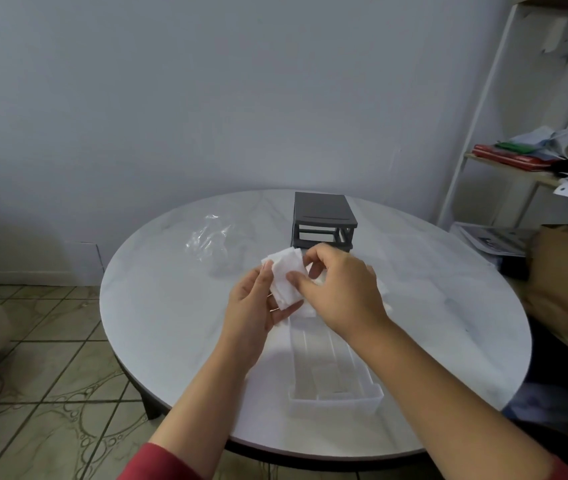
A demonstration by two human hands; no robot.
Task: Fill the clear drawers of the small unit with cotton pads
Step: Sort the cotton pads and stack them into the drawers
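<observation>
A stack of white cotton pads (284, 271) is held above the round white table (158, 306). My left hand (251, 306) holds the stack from below and the left, thumb along its edge. My right hand (338, 289) pinches the stack's right side with thumb and fingers. Below my hands a clear drawer (334, 379) lies on the table near its front edge, divided lengthwise. The small grey unit (324, 216) stands behind my hands, its slots showing open at the front. More white pads (384, 289) lie partly hidden behind my right hand.
A crumpled clear plastic bag (210, 239) lies on the table left of the unit. A white shelf rack (532, 161) with papers and folders stands at the right. A brown bag (566, 282) sits by the table's right edge. Tiled floor shows at the left.
</observation>
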